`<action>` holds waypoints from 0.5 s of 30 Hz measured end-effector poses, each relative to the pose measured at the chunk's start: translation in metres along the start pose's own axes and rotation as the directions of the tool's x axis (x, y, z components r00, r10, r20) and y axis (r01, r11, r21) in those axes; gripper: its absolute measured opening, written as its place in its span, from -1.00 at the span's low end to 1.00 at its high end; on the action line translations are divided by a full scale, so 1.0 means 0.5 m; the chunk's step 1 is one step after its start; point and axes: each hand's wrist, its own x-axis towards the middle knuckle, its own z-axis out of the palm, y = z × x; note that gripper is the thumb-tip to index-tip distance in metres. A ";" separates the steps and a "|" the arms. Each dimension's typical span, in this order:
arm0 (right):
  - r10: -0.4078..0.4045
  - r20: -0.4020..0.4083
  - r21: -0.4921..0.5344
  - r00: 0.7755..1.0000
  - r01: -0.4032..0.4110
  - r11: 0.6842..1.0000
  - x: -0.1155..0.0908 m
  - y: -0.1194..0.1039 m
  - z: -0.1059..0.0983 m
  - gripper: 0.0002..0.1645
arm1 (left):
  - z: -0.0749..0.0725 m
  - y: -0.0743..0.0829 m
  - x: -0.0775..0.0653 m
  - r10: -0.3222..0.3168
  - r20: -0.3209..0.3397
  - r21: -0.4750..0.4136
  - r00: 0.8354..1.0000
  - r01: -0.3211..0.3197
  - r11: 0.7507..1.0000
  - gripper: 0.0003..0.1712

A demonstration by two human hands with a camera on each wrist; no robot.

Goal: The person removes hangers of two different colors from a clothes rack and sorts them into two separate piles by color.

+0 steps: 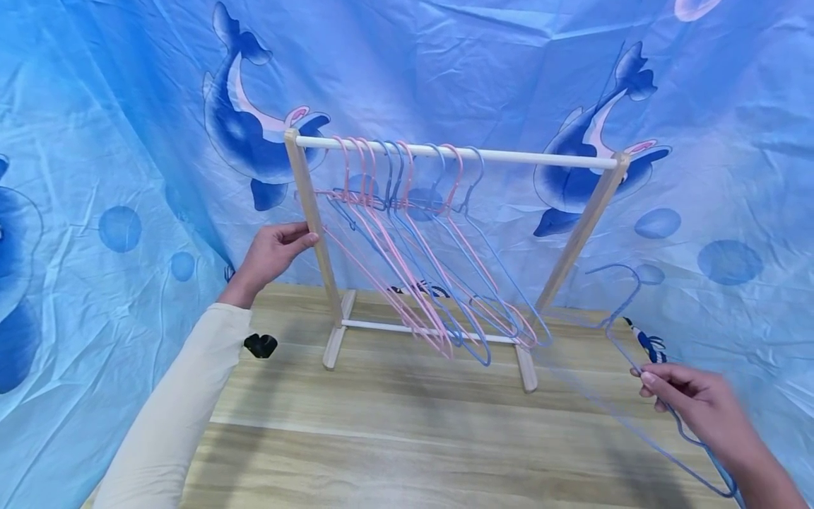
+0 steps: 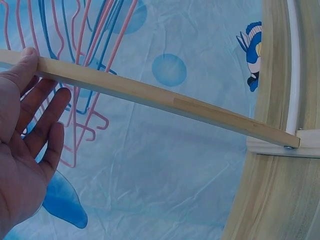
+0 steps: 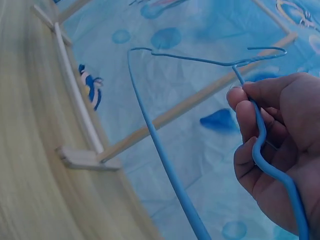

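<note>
A small clothes rack with a white top bar (image 1: 540, 157) stands on the table. My left hand (image 1: 270, 251) pinches its left wooden post (image 2: 135, 92) between thumb and fingers, partway up. Out to the right of the rack, my right hand (image 1: 706, 403) holds a blue wire hanger (image 3: 170, 172) by one shoulder, between thumb and fingertips. That hanger's hook points up and curls left, apart from the bar. Several pink hangers (image 1: 347, 168) and blue hangers (image 1: 481, 170) hang mixed along the bar's left and middle, their lower ends overlapping one another.
The wood-grain table (image 1: 394, 438) carries the rack's feet. A white lower rod (image 1: 375, 325) joins them. A small black object (image 1: 261, 346) lies left of the rack. Behind everything hangs a blue cloth (image 1: 477, 71) printed with dolphins. The right post (image 1: 581, 219) stands between rack and right hand.
</note>
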 end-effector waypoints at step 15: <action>0.086 0.187 0.172 0.978 -0.119 0.978 -0.027 0.109 0.016 -0.66 | -0.001 0.000 0.001 -0.021 0.009 -0.009 1.000 0.021 1.000 -0.43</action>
